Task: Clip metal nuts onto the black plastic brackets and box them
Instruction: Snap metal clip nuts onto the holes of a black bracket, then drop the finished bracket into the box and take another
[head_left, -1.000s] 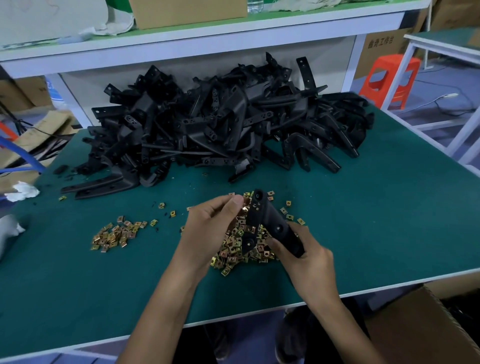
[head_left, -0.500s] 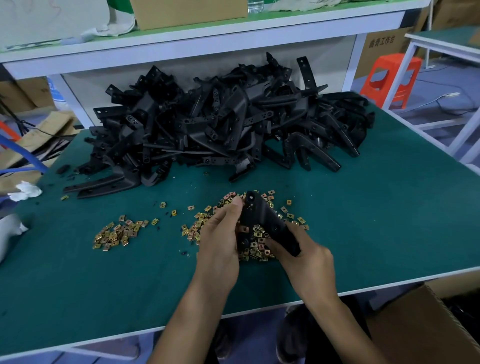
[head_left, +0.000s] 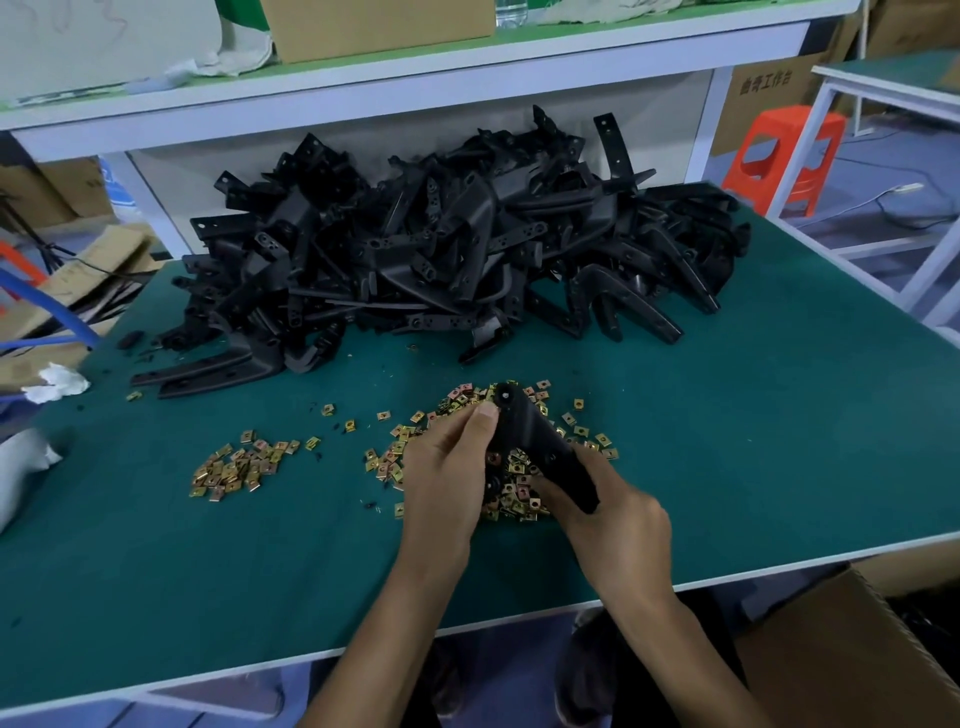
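Convenience seems to govern the layout. The black plastic bracket (head_left: 540, 447) is held low over the larger pile of metal nuts (head_left: 519, 501), which lies directly beneath both hands, so a fresh nut is always within easy reach.

The right hand (head_left: 618, 525) grasps the bracket's near end, wrapped round it like a handle. The far end points up and away, probably to steady the part and present its tip. The left hand (head_left: 447, 478) curls round that far portion, with a fingertip pressed close to the round boss at the tip, likely where a nut clips on. Whether a nut is pinched there I cannot tell.

A smaller pile of nuts (head_left: 239, 467) lies well to the left of the left hand. Beyond both hands, the heap of brackets (head_left: 457, 249) fills the back of the desk (head_left: 753, 415); I take it for unfinished stock. A cardboard box (head_left: 852, 649) stands below the desk edge, to the right of the right forearm, a likely drop point for finished pieces.
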